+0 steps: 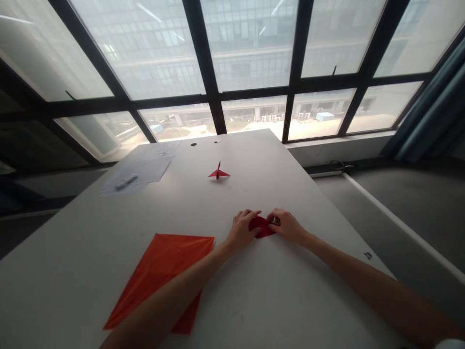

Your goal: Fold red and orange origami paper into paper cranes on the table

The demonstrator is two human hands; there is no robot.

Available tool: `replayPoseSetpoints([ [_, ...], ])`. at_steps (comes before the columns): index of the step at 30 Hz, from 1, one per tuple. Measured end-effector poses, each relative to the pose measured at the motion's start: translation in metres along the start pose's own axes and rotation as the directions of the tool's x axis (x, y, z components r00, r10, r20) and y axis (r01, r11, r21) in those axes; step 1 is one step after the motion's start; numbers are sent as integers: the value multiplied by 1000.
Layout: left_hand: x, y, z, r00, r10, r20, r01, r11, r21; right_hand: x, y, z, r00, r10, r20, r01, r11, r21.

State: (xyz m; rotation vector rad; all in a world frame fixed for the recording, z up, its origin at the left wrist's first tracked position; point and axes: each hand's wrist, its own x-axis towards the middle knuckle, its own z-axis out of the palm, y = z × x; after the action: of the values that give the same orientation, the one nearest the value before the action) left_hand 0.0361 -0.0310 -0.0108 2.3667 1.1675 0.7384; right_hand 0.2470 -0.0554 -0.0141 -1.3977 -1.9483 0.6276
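A small piece of folded red paper [264,230] rests on the white table [290,281] between my two hands. My left hand [244,226] is on its left side, with the thumb near the lower edge and the fingers along the top. From the right, my right hand [285,225] pinches the paper's right part between thumb and fingers. Farther back stands a red origami crane [218,173] with its wings spread. Under and beside my left forearm lies a larger orange-red sheet [163,259], partly hidden by that arm.
White papers [145,162] lie at the table's back left, with a small pale object [126,182] on them. Dark-framed windows [250,43] rise behind the table. A blue curtain [421,121] hangs at the right. The table's right edge drops to a grey floor [417,218].
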Motion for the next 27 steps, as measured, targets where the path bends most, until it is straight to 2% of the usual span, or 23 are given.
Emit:
replayPoseSetpoints([
  [3,-1,3,-1,1000,6,-5,-6,999,44,0,-1,1,1000,20,-3,-20,999,47],
  [5,-3,5,-3,1000,28,-10,-27,996,90,-2,-3,0,1000,-14,-9,14,1000,-1],
  [8,-4,5,-5,996,87,-15,-84,985,150,-6,-10,-4,990,-137,16,138,977,-163],
  [12,-5,7,-9,991,132,20,-133,976,170,-17,-23,-13,952,-271,143,306,875,-374],
  [16,-5,9,-9,977,205,52,-211,964,164,-33,-25,-13,923,-328,203,385,818,-427],
  [20,-5,7,-6,934,325,149,-342,934,103,-49,-12,-3,921,-314,230,387,800,-460],
  [23,-6,4,-4,917,340,210,-366,926,97,-56,-4,-2,920,-265,288,378,793,-478],
  [27,-6,4,-4,913,345,216,-378,917,130,-68,1,-11,923,-231,307,363,789,-495],
])
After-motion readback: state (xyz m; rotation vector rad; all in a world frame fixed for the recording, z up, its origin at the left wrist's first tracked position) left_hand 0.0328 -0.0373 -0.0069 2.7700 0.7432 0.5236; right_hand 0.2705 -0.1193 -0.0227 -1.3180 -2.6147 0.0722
